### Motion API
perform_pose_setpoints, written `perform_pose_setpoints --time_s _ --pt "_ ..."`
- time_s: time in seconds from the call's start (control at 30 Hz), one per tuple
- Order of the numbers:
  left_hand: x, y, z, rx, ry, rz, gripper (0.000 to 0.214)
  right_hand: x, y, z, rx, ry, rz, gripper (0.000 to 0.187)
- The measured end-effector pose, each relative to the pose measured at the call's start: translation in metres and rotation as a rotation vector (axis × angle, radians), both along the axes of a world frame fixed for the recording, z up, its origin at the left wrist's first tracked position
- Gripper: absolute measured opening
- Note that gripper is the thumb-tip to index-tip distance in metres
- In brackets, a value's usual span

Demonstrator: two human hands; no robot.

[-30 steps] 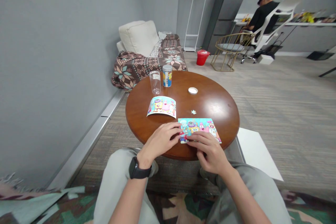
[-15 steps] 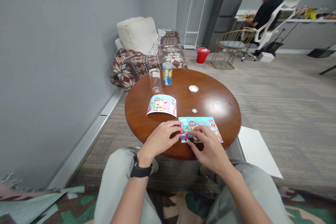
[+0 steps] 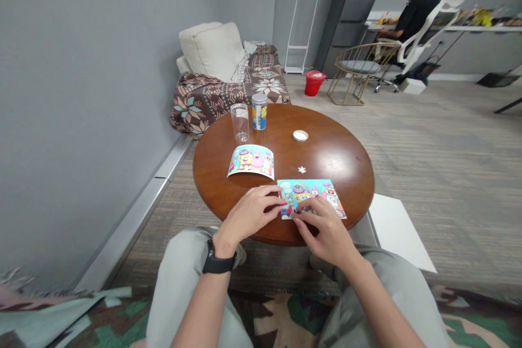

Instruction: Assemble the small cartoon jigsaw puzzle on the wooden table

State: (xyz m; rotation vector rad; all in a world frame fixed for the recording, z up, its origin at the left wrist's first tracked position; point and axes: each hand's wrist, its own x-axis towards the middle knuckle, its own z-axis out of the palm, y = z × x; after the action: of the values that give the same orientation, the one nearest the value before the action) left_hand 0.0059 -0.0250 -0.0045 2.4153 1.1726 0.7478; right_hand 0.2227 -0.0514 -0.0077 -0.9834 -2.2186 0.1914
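Observation:
A colourful cartoon jigsaw puzzle (image 3: 308,184) lies flat near the front edge of the round wooden table, with most of its pieces joined. My left hand (image 3: 253,211) rests at the puzzle's left edge, fingers stretched out and a little apart. Over the lower middle of the puzzle is my right hand (image 3: 324,224); its thumb and index fingertip come close together at the lower left part. Whatever is between them is too small to make out. One loose puzzle piece (image 3: 302,169) sits just beyond the puzzle. A curved picture sheet (image 3: 252,160) with the same cartoon stands to the left.
Behind the sheet stand a clear glass (image 3: 240,125) and a printed tin (image 3: 259,114). A round lid (image 3: 300,135) lies farther back on the brown table (image 3: 346,174). Beyond are a covered couch (image 3: 228,98), a red bin (image 3: 314,82) and a seated person (image 3: 418,16).
My right thumb and index finger have drawn closer together at the puzzle's lower part. My left hand has barely moved. The view has tilted slightly downward.

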Motion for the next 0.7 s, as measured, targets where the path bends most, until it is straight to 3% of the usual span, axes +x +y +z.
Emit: perform_pose_setpoints --time_s 0.7 --pt "0.0012 0.0013 -0.0013 -0.019 -0.012 0.014 0.022 0.0009 0.0008 -0.007 0.039 0.011 -0.013 0.021"
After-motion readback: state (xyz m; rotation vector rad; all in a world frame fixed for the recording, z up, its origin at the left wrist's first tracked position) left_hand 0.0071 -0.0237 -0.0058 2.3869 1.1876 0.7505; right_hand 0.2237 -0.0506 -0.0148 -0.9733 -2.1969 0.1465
